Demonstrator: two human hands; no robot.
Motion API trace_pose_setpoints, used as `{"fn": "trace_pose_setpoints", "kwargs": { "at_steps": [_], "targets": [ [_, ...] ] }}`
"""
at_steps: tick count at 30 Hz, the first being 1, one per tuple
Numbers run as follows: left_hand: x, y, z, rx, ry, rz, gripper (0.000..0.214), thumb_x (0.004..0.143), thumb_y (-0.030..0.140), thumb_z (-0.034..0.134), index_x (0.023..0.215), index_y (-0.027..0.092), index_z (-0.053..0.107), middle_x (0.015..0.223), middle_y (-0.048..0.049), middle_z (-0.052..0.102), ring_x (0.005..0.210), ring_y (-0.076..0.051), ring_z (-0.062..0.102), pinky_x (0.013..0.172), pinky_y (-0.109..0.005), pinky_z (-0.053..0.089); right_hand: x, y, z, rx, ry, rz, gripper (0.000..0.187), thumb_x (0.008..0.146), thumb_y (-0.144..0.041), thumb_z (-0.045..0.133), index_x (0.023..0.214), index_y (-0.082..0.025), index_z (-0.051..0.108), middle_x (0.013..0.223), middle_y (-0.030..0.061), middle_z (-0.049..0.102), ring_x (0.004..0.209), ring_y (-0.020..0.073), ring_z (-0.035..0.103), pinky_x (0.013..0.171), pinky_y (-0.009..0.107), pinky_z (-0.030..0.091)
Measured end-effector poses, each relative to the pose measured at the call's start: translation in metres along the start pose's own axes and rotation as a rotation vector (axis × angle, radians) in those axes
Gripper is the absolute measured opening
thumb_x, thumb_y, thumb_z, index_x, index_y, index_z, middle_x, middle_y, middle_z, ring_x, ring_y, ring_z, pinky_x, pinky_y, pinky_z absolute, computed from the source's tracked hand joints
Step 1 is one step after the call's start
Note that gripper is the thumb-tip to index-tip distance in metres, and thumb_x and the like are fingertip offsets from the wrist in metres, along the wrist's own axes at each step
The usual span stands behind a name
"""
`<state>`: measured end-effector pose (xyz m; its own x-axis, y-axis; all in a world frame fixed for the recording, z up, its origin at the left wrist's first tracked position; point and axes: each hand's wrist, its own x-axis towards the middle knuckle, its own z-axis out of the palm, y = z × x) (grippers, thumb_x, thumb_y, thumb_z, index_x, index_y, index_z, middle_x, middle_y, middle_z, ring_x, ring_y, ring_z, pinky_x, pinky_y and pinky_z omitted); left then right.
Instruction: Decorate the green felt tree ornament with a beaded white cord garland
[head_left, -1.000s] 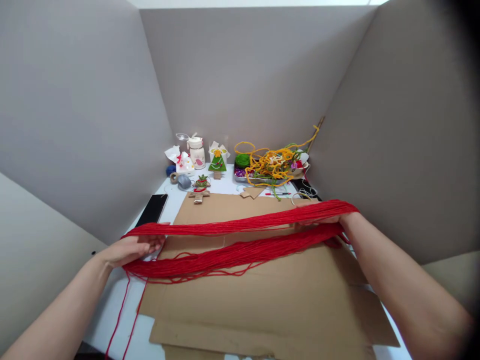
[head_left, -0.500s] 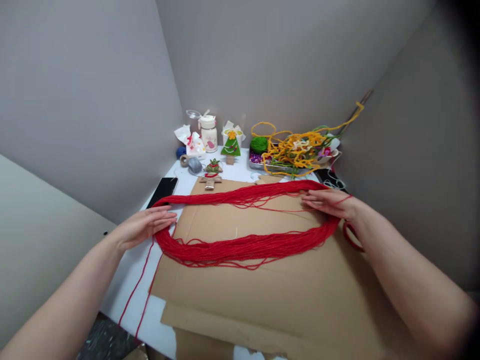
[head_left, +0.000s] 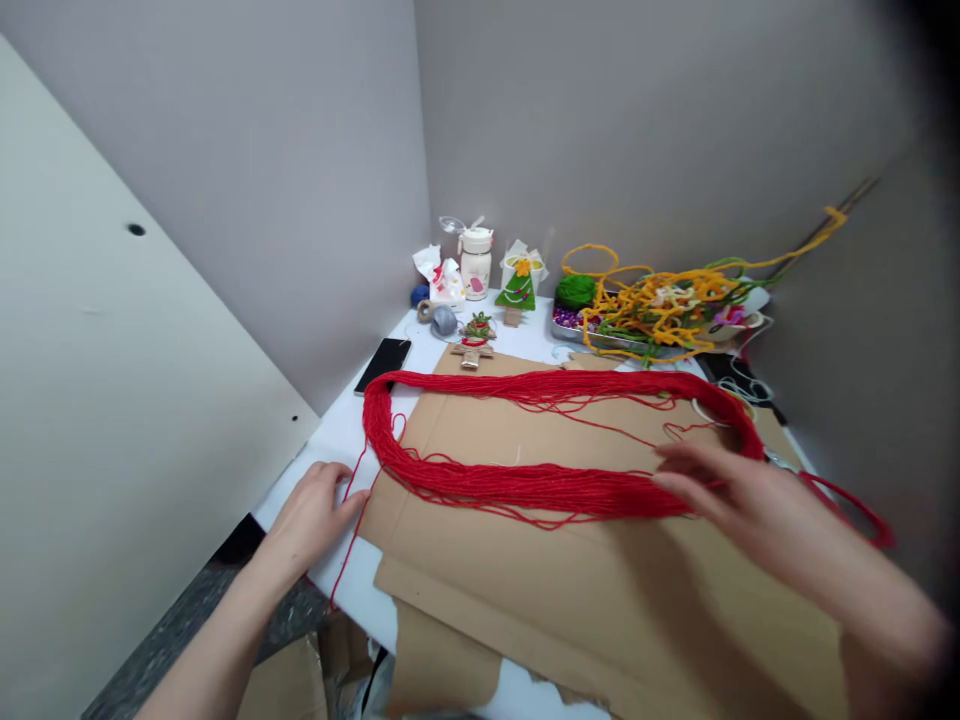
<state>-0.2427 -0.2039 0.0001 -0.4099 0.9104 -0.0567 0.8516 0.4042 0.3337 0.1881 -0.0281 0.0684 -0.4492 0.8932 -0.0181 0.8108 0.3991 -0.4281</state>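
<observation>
A long loop of red yarn (head_left: 525, 490) lies stretched sideways on the cardboard (head_left: 480, 425), with a few strands sagging loose from it. Past its left end, my left hand (head_left: 311, 520) rests at the table edge, thumb and fingers apart beside the loose red tails that run down over the edge. Over the loop's right end hovers my right hand (head_left: 750, 495), somewhat blurred, its fingers stretched out and apart. Whether its fingertips touch the yarn I cannot tell.
A black phone (head_left: 384, 365) lies left of the loop. Behind stand a bottle (head_left: 476, 268), a green felt tree (head_left: 519, 290) and a twig tree ornament (head_left: 472, 342). A metal tray (head_left: 637, 342) holds green and yellow yarn. Grey partitions (head_left: 637, 120) enclose the back and right.
Both hands have come out of the loop's ends. My left hand moved down to the loose tails, my right toward the near side. The view has turned left.
</observation>
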Motion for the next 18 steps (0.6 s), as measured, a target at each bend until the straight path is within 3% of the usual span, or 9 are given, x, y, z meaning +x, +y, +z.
{"fn": "trace_pose_setpoints", "kwargs": {
  "at_steps": [3,6,9,13,15,18],
  "targets": [
    [-0.016,0.011,0.007,0.041,0.072,0.016,0.037,0.080,0.046,0.047,0.095,0.014,0.057,0.097,-0.0132,0.057,0.095,-0.029,0.054,0.087,-0.039,0.040,-0.021,-0.067,0.029,0.175,-0.316,-0.157,0.030,0.088,-0.046,0.044,0.099,-0.025,0.062,0.096,0.0051,0.066,0.084,0.0215,0.061,0.071,0.031,0.048],
    [-0.029,0.014,0.009,0.010,0.023,0.056,0.027,0.082,0.040,0.044,0.081,0.017,0.057,0.088,-0.0109,0.056,0.090,-0.027,0.054,0.084,-0.038,0.040,-0.035,-0.112,0.047,0.212,-0.475,-0.277,0.023,0.087,-0.037,0.049,0.100,-0.024,0.063,0.095,0.0045,0.065,0.086,0.0199,0.059,0.073,0.029,0.044],
    [-0.037,0.006,0.003,-0.098,-0.038,0.068,0.021,0.083,0.032,0.042,0.074,0.019,0.056,0.085,-0.0087,0.057,0.087,-0.025,0.055,0.081,-0.036,0.041,-0.042,-0.132,0.054,0.252,-0.541,-0.338,0.018,0.087,-0.030,0.051,0.097,-0.023,0.064,0.091,0.0029,0.064,0.084,0.0173,0.058,0.072,0.026,0.042],
    [-0.054,-0.004,-0.026,-0.393,0.027,-0.129,0.018,0.082,0.037,0.048,0.076,0.020,0.053,0.082,-0.0046,0.059,0.078,-0.021,0.054,0.077,-0.034,0.042,-0.049,-0.142,0.060,0.330,-0.584,-0.358,0.015,0.086,-0.029,0.053,0.096,-0.023,0.063,0.090,0.0005,0.063,0.082,0.0142,0.056,0.071,0.023,0.040],
    [-0.070,0.000,-0.045,-0.749,-0.091,-0.211,0.020,0.083,0.041,0.048,0.078,0.021,0.052,0.068,-0.0008,0.055,0.065,-0.017,0.051,0.071,-0.032,0.045,-0.054,-0.148,0.063,0.383,-0.619,-0.367,0.015,0.086,-0.029,0.053,0.095,-0.023,0.063,0.090,-0.0004,0.062,0.083,0.0137,0.055,0.073,0.022,0.040],
    [-0.103,0.017,-0.070,-1.310,-0.469,-0.227,0.017,0.086,0.038,0.048,0.084,0.023,0.053,0.043,0.0070,0.033,0.041,-0.010,0.034,0.053,-0.028,0.045,-0.063,-0.162,0.070,0.546,-0.641,-0.363,0.019,0.087,-0.034,0.054,0.103,-0.026,0.061,0.100,-0.0005,0.061,0.094,0.0143,0.054,0.083,0.024,0.041]
  ]
}}
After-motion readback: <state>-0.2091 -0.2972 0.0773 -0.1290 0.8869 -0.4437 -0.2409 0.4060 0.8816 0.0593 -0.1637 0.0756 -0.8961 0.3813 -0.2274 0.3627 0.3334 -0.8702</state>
